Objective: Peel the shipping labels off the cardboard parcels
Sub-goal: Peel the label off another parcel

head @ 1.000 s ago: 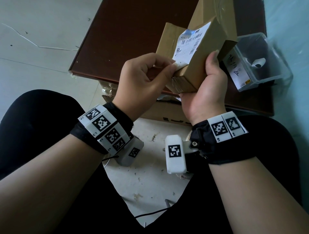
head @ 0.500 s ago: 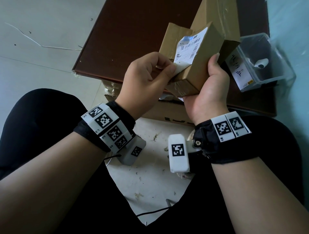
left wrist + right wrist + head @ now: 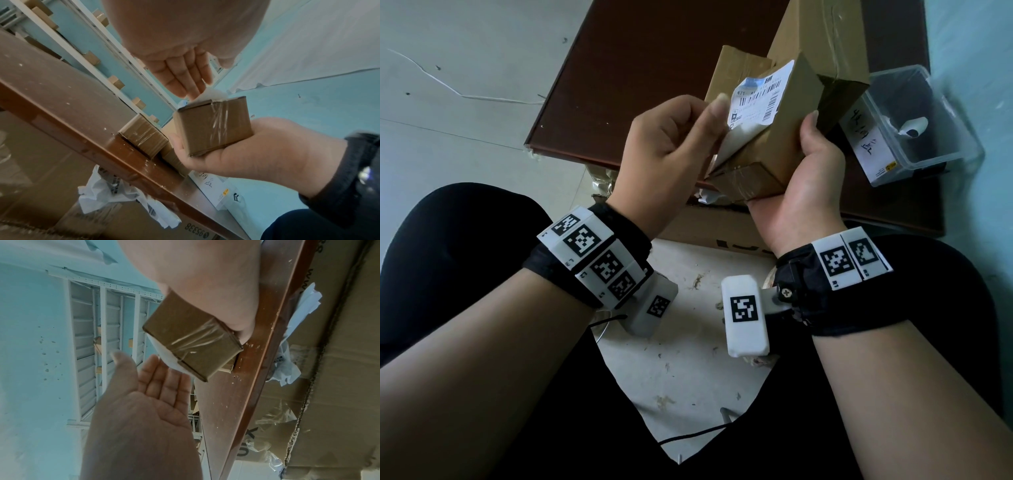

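Observation:
My right hand cups a small taped cardboard parcel from below, tilted, above the table's near edge. Its white barcode shipping label is stuck at the top, and the lower part curls off as a blank flap. The straight fingers of my left hand touch that flap from underneath. Its thumb is lifted clear of the flap. In the left wrist view the parcel sits in the right palm.
A tall carton stands on the brown table behind the parcel, and another small taped box sits near the edge. A clear plastic bin is at the right. Below the table, a big open carton holds crumpled peeled labels.
More of the label's lower part has come off the parcel. My left thumb has lifted from the label's corner and moved up and left. The parcel has tilted slightly.

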Tool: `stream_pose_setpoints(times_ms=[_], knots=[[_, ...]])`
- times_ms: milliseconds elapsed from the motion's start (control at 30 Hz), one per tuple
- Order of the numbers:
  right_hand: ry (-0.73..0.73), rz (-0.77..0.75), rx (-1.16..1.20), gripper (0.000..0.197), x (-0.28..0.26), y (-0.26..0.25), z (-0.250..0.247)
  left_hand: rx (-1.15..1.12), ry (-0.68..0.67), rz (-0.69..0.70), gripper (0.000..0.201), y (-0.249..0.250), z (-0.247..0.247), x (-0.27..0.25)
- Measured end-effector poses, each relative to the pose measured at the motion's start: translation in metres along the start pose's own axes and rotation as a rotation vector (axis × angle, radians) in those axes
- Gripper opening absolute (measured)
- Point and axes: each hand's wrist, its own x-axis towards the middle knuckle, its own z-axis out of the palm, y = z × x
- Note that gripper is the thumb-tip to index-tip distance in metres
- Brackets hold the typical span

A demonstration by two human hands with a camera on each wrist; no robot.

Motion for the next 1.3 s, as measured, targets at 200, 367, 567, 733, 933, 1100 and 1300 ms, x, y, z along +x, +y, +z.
stream_pose_setpoints(times_ms=[200, 367, 567, 733, 933, 1100, 1300], knots=[[-0.053, -0.047, -0.097, 0.047, -0.003, 0.002, 0.004, 0.017, -0.058, 0.024, 0.028, 0.000, 0.004, -0.005], [-0.117, -0.100, -0.157, 0.055, 0.000, 0.004, 0.003, 0.036, -0.038, 0.041, 0.031, -0.001, 0.002, -0.004], [-0.108, -0.087, -0.166, 0.053, 0.002, 0.005, -0.001, 0.068, -0.066, 0.005, 0.026, -0.002, 0.001, -0.004], [-0.091, -0.066, -0.165, 0.051, 0.003, 0.005, -0.003, 0.073, -0.076, -0.034, 0.019, -0.001, 0.002, -0.005], [-0.082, -0.042, -0.173, 0.051, 0.005, 0.005, -0.004, 0.048, -0.064, -0.071, 0.026, -0.002, 0.002, -0.004], [-0.142, -0.040, -0.208, 0.047, 0.004, 0.006, -0.001, 0.112, -0.028, -0.038, 0.037, -0.003, 0.000, -0.003], [-0.110, 0.013, -0.169, 0.047, -0.001, 0.007, 0.002, 0.218, 0.041, 0.093, 0.025, -0.011, 0.000, 0.000]])
